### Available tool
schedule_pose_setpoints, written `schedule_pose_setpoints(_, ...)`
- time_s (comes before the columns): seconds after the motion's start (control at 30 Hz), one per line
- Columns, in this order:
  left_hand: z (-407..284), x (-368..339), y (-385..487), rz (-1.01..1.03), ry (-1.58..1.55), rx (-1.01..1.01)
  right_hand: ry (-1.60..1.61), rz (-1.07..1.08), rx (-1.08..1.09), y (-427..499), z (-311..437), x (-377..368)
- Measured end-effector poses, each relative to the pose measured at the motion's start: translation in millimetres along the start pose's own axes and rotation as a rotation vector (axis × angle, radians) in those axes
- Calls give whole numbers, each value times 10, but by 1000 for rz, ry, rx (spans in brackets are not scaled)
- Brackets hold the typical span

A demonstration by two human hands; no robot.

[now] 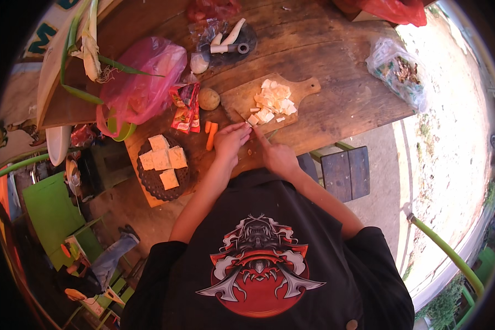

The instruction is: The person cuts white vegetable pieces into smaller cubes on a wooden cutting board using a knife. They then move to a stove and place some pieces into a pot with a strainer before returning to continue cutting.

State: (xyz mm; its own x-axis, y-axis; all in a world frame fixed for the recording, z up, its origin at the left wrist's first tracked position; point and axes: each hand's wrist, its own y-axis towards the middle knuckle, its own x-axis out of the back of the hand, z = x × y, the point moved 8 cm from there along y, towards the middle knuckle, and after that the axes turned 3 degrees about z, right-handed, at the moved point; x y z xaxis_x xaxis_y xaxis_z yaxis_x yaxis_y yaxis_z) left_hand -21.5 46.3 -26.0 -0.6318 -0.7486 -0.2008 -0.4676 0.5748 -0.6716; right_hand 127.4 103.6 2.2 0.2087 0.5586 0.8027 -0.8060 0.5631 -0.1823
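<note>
A wooden cutting board (235, 97) with a handle lies on the table before me, carrying a heap of cut pale pieces, apparently tofu (274, 99). At the board's near edge, my left hand (231, 142) pinches a small pale piece between its fingertips. My right hand (279, 159) is closed around what seems to be a knife, its index finger stretched toward the left fingertips. A thin dark blade (240, 116) shows beyond the fingers; the handle is mostly hidden. Left of my left hand lie carrot pieces (211, 138). Tofu blocks (161, 159) rest on a dark woven-look plate (144, 181).
A potato (209, 99), red sachets (185, 109) and a pink plastic bag (148, 78) sit left of the board. Leeks (90, 57) lie farther left. A clear bag of scraps (400, 78) is at the table's right end. A stool (346, 173) stands below; another person (103, 264) sits lower left.
</note>
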Motion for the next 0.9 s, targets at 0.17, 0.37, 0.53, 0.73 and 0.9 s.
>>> schedule_pose_setpoints(0.17,20,26,-45,6,15,1,159,49,-66,-59,-33,95)
schedule_pose_setpoints(0.37,-7,2,-132,-2,33,-3,275,-141,-8,-198,-53,349)
schedule_pose_setpoints(0.53,-59,-41,-113,20,-15,-33,370,-195,-154,-358,-187,579)
schedule_pose_setpoints(0.73,-192,-2,40,16,367,-290,383,-202,-283,-560,-394,776)
schedule_pose_setpoints(0.9,-534,-294,-141,48,857,-602,305,-176,-310,-738,-557,866)
